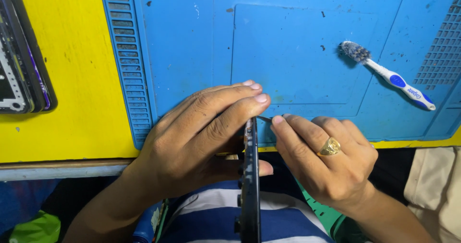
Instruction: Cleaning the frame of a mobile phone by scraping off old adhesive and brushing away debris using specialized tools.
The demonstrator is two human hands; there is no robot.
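My left hand (201,137) grips a dark phone (250,175) held on edge, so I see only its thin side, running from the mat's front edge down toward my lap. My right hand (326,161), with a gold ring on one finger, pinches a thin metal tool (264,119) whose tip touches the top edge of the phone. Both hands hover over the near edge of a blue work mat (288,46).
A white and blue toothbrush (389,75) lies on the mat at the right. Several dark phone parts (19,60) are stacked at the far left on the yellow table (72,79). My striped shirt (216,219) shows below.
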